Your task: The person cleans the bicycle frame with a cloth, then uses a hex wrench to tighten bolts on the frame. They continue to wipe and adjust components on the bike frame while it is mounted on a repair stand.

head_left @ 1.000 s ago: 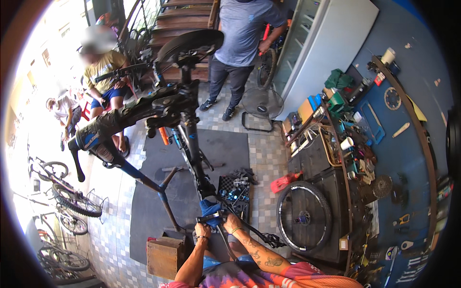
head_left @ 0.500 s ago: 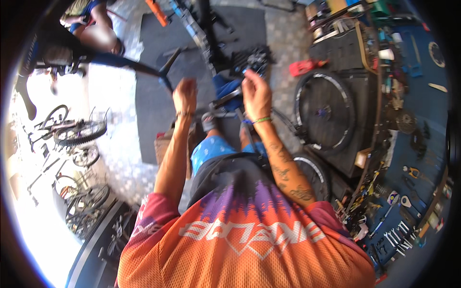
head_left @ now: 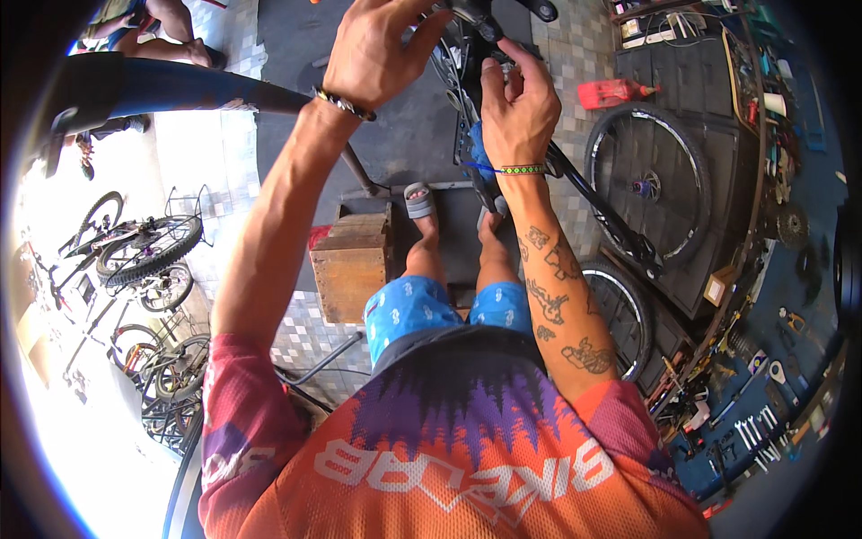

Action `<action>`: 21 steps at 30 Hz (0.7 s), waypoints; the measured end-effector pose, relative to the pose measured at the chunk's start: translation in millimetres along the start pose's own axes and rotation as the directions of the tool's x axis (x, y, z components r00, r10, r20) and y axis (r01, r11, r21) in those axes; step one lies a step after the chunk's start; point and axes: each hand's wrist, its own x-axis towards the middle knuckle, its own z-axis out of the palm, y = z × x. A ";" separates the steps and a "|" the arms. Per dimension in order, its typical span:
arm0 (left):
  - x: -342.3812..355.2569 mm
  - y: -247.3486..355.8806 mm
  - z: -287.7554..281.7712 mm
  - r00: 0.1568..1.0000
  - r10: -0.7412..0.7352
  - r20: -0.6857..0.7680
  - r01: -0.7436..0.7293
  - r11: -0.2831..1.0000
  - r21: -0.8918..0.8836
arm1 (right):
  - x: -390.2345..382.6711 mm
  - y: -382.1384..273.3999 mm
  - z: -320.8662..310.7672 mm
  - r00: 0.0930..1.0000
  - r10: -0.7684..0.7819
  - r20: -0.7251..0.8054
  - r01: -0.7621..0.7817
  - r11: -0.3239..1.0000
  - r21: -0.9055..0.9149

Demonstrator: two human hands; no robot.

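Observation:
My left hand (head_left: 382,58) is raised at the top edge, its thumb apart from the fingers; some fingertips run out of view. Nothing shows in its grasp. Close by, my right hand (head_left: 521,112) has its index finger stretched out against a curved black bike part (head_left: 476,16). Its thumb stands apart and the other fingers curl inward. Under both hands is a dark bike frame (head_left: 462,99), mostly hidden by them. Something blue, perhaps a cloth (head_left: 478,144), shows beside the right wrist. A black tube (head_left: 597,199) slants down to the right behind that wrist.
A wooden crate (head_left: 352,280) stands left of my feet. Two wheels, one the upper wheel (head_left: 588,171), lean by a dark cabinet on the right, near a red bottle (head_left: 612,93). Tools hang at far right. A blue tube (head_left: 193,88) juts in from the left; parked bikes (head_left: 148,247) stand beyond.
Both my hands have moved up and nearer the view. The bike under them has shifted and now shows a curved black part by my right fingers. The crate and my feet have come into fuller view.

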 end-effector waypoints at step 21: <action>-3.9 -22.2 25.1 0.990 -0.126 0.061 0.140 0.920 -0.365 | -24.9 38.6 13.8 0.952 0.280 0.122 -0.273 0.960 -0.068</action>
